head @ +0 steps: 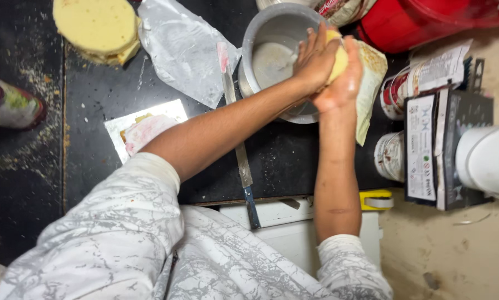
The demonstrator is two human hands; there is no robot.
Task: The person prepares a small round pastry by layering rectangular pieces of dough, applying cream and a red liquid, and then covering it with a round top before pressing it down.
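Note:
Both my hands meet over the rim of a grey metal pot (260,28) on a black counter. My right hand (344,83) cups a pale yellow round piece of sponge cake (338,58). My left hand (314,58) presses on the same piece from the pot side. A white creamy layer (271,64) lies at the bottom of the pot. A long flat knife (235,133) with a dark handle lies on the counter under my left forearm.
A stack of round yellow sponge cakes (97,28) sits at the far left. Crumpled clear plastic (183,50) lies beside it. A white square board (144,130) holds a pinkish lump. Red container (421,19), tins and a black box (446,150) crowd the right.

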